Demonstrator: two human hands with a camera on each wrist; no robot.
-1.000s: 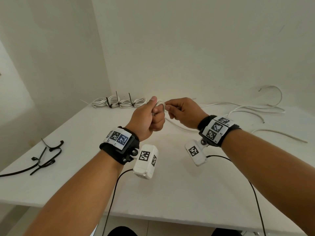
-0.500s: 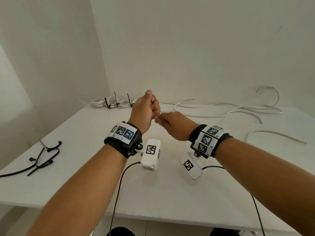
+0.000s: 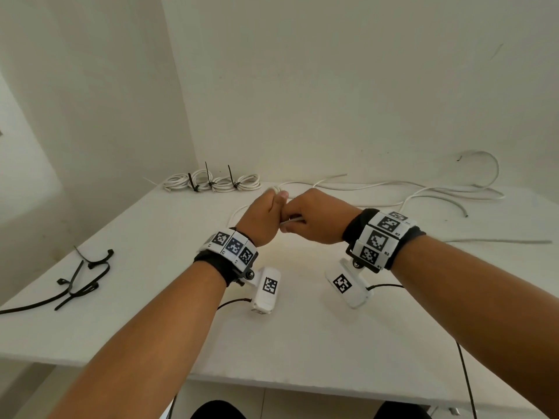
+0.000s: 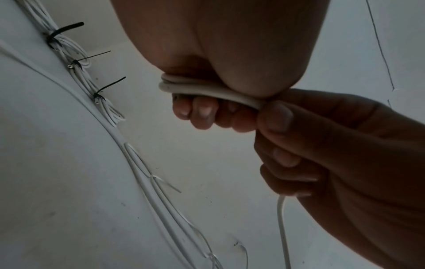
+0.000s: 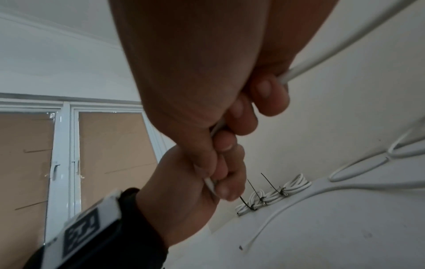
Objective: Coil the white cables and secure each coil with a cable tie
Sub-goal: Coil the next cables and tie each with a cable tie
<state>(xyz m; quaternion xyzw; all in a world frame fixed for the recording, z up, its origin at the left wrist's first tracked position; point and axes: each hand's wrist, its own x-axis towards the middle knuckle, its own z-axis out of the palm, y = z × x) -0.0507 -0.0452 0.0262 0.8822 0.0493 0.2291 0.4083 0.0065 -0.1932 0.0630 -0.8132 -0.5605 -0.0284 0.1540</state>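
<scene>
My left hand (image 3: 269, 213) is a fist above the table's middle and grips a small coil of white cable (image 4: 202, 90), whose loops show under the palm in the left wrist view. Pressed against it, my right hand (image 3: 305, 220) pinches the same white cable (image 3: 292, 220) between thumb and fingers (image 4: 276, 116). The free length runs out past the right palm (image 5: 322, 60) and hangs down (image 4: 281, 227). Three finished coils with black ties (image 3: 211, 182) lie against the back wall.
Loose white cables (image 3: 423, 195) trail across the back right of the white table (image 3: 302, 343). Several black cable ties (image 3: 81, 279) lie at the left edge. Walls close in at the back and left. A window (image 5: 64, 154) shows in the right wrist view.
The right hand went from beside the left fist, down under it, then close against it, laying the cable round. The slack on the table has shifted.
</scene>
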